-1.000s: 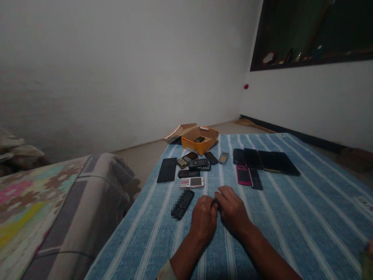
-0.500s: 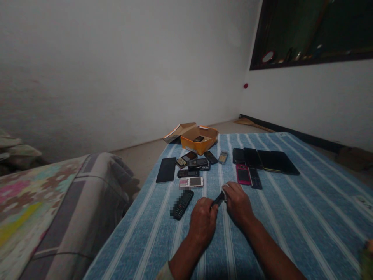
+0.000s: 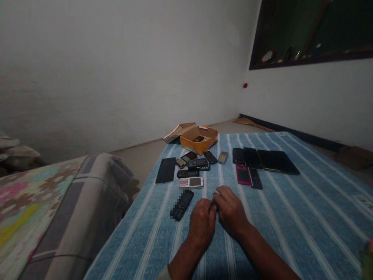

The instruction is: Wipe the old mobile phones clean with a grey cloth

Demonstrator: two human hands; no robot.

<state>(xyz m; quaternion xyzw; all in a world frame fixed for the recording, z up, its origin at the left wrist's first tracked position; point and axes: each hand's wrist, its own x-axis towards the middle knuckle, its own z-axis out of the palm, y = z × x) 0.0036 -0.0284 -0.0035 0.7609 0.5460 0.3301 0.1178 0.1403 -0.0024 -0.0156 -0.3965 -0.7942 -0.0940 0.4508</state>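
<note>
My left hand [image 3: 202, 219] is closed around the near end of a slim dark mobile phone [image 3: 214, 202], which is almost wholly covered by fingers. Right beside it, my right hand [image 3: 231, 208] is closed over the other end, with a small whitish cloth-like piece [image 3: 216, 191] at its fingertips. The two hands nearly touch, low over the blue striped cloth. Left of them lies a black keypad phone [image 3: 184, 204], partly pixelated. Just beyond is a white and pink phone [image 3: 191, 182], with a dark keypad phone [image 3: 188, 174] behind it.
An open orange box [image 3: 199, 147] with a phone inside stands at the far edge. Several phones and a black tablet [image 3: 166, 170] lie before it. To the right are a pink phone [image 3: 243, 174] and dark flat devices [image 3: 279, 162]. A covered seat [image 3: 96, 194] stands left.
My right hand has moved left and slightly nearer, up against my left hand. The dark phone between them, partly visible before, is now mostly hidden. The other phones have not moved.
</note>
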